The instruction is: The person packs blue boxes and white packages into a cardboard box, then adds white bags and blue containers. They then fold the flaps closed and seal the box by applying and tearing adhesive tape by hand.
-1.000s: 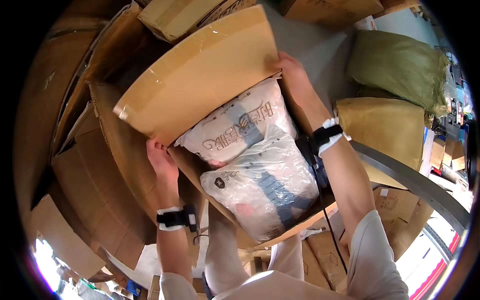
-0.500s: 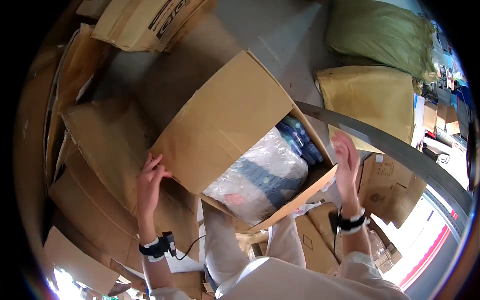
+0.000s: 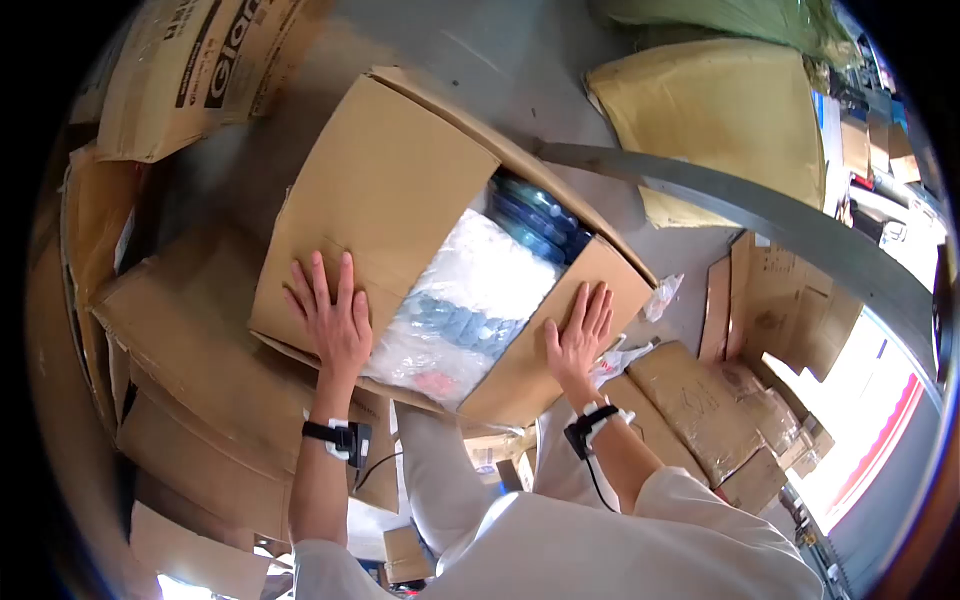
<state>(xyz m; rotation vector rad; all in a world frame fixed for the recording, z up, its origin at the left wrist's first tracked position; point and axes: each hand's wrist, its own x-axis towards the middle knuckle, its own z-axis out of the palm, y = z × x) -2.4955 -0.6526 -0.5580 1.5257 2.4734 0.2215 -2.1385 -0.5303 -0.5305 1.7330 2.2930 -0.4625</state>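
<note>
In front of my legs is a cardboard box (image 3: 390, 170) with its left flap folded over and its right flap (image 3: 540, 350) lying inward. Through the gap between the flaps I see a clear plastic bag (image 3: 450, 310) of white and blue contents. Beside the bag sit several dark blue plastic-wrapped items (image 3: 537, 222). My left hand (image 3: 335, 318) lies flat on the left flap, fingers spread. On the right flap my right hand (image 3: 582, 345) rests palm down, fingers stretched out. Both wrists carry black straps with small devices.
A grey metal bar (image 3: 730, 190) crosses to the right beyond the box. Flattened cardboard (image 3: 200, 310) is stacked at the left, and a printed carton (image 3: 200, 80) stands behind it. A yellow sack (image 3: 710, 110) lies at the upper right. More cartons (image 3: 690, 410) sit at the lower right.
My left hand has moved from the box's left edge onto the left flap. My right hand has come down onto the right flap, which now leans further inward. The view has shifted.
</note>
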